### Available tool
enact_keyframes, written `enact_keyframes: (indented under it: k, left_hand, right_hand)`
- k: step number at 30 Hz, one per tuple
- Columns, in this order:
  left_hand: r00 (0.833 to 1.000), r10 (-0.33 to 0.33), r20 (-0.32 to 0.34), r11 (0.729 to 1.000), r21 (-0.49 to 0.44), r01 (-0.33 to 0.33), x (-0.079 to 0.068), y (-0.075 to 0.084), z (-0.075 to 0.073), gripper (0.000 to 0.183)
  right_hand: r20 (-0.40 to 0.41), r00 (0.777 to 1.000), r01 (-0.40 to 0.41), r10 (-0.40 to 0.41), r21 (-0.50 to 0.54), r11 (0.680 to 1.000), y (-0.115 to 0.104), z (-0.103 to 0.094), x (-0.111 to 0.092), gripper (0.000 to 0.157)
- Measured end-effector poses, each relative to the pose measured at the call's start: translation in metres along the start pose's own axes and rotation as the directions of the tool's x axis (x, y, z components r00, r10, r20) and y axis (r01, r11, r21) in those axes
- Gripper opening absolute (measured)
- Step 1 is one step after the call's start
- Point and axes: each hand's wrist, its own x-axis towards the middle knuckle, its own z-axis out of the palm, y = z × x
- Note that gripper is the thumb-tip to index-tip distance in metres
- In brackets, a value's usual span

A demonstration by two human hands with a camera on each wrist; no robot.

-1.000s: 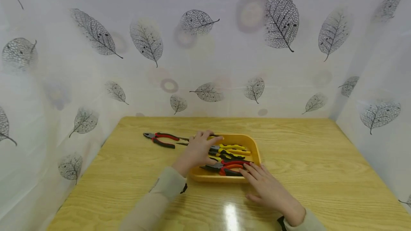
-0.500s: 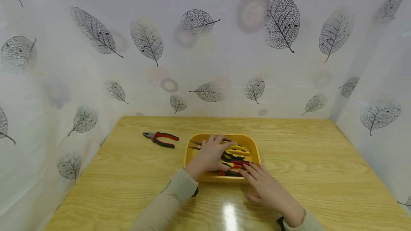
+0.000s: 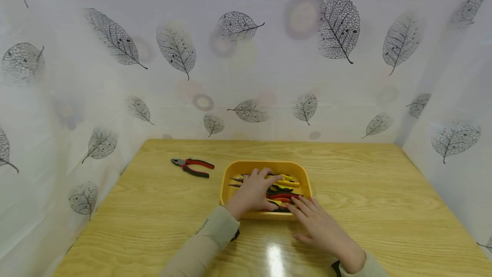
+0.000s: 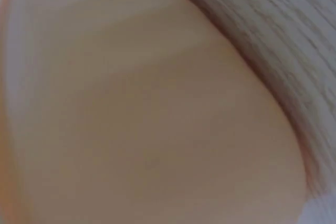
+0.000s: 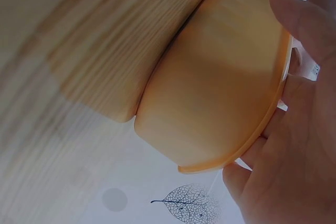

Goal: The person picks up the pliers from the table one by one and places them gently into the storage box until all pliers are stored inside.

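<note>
A yellow tray (image 3: 303, 170) on the table holds several pliers. Among them, red-and-black handled pliers (image 3: 282, 196) lie near the front wall and yellow-handled pliers (image 3: 290, 181) toward the back. Inside the tray my left hand (image 3: 253, 189) grips long-nose pliers (image 3: 235, 185); their dark tips point left and their handles are mostly covered. My right hand (image 3: 319, 225) lies over the tray's front right rim, its fingers extended. In the right wrist view that hand's fingers reach across the tray rim (image 5: 281, 87). Skin fills most of the left wrist view, hiding the grip.
Another pair of red-and-black combination pliers (image 3: 192, 167) lies spread on the wooden table (image 3: 365, 191), left of the tray. Behind and at both sides stands a pale leaf-printed curtain (image 3: 269, 76).
My left hand has moved right and a little toward me, bringing the long-nose pliers from beyond the tray's left edge to inside the tray. My right hand stays at the rim.
</note>
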Motion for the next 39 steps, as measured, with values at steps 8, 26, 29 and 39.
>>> enact_keyframes:
  k: [8,26,29,39]
  left_hand:
    - [0.998,-0.031,0.058,0.999,0.017,0.030,0.002,-0.001,0.011,0.076]
    - [0.984,-0.042,0.170,0.999,-0.006,0.044,0.008,-0.003,0.012,0.075]
    - [0.980,-0.050,0.194,0.998,-0.018,0.054,0.010,-0.004,0.012,0.075]
    - [0.955,-0.074,0.286,0.996,-0.028,0.085,0.012,-0.004,0.010,0.075]
  right_hand:
    - [0.001,1.000,0.005,-0.005,-0.004,1.000,0.000,0.000,0.000,0.074]
    - [0.014,1.000,-0.016,0.016,0.013,1.000,-0.001,0.001,0.001,0.075]
    - [0.022,1.000,-0.020,0.019,0.007,1.000,0.000,0.001,0.001,0.075]
    - [0.041,0.999,-0.032,0.031,0.008,0.999,0.000,0.001,0.001,0.075]
